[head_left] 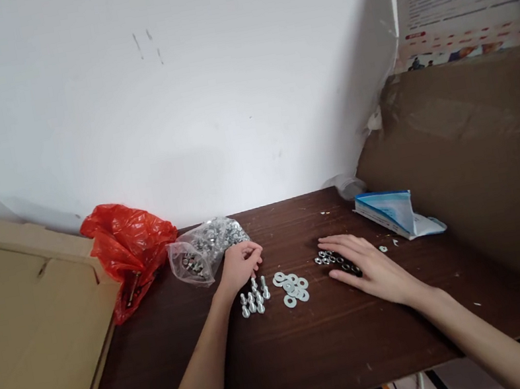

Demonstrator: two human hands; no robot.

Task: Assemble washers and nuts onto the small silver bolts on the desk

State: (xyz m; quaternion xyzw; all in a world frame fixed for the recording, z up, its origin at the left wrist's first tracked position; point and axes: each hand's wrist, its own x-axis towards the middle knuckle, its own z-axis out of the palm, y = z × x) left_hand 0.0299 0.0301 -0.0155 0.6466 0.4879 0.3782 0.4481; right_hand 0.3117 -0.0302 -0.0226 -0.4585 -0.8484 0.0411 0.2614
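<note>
My left hand (242,266) is bent with its fingers curled together, just behind a group of silver bolts (252,303) that stand upright on the table. Its fingertips come close to the rearmost bolt; whether they grip anything is hidden. My right hand (370,265) lies palm down with its fingers apart over several hex nuts (326,260), partly covering them. Between the two hands, flat washers (294,288) lie in a loose, overlapping pile.
Behind my left hand lies a clear plastic bag (209,247) full of small metal hardware. A red plastic bag (128,244) is left of it. Cardboard (27,329) borders the left; a cardboard box (477,169) stands right, beside a blue-and-white packet (388,212). A white wall backs the brown table (290,363).
</note>
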